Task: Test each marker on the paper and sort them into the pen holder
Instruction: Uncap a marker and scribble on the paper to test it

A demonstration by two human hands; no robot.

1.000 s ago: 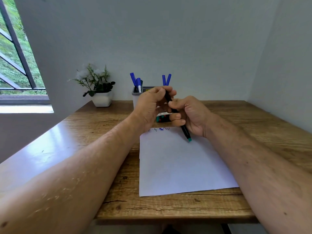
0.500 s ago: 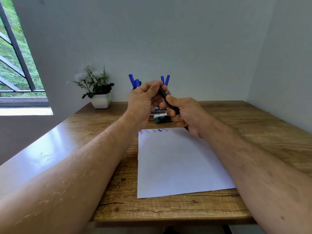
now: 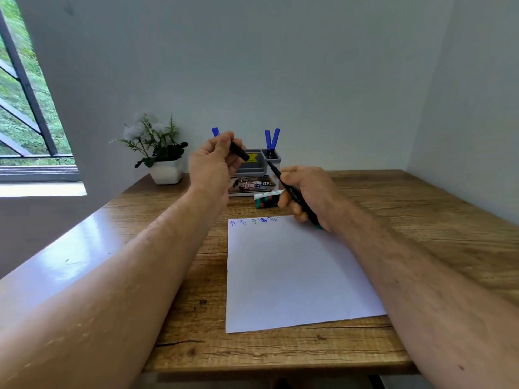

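Marker [image 3: 292, 192] uncapped, held in right hand [image 3: 309, 196], fingers curled tight around the barrel; long axis slants from the bare tip, up and away toward the pen holder [image 3: 259, 164], down to the green tail end near the top right corner of the paper [image 3: 292, 270]. Tip points away from the sheet, so judgement: the barrel must be turned over in the fingers before any test stroke, and the right hand is the nearer one to the paper. Cap [image 3: 238, 150] sits apart from the marker, pinched between thumb and fingers of left hand [image 3: 213, 164], raised in front of the holder. A row of blue scribbles [image 3: 252, 221] runs along the paper's top edge; free space lies just right of them. Blue markers [image 3: 271, 138] stand in the holder's right compartment. More markers [image 3: 265, 199] lie on the counter [image 3: 421, 220] just in front of the holder. Potted plant [image 3: 160, 153] stands left by the wall; window further left.
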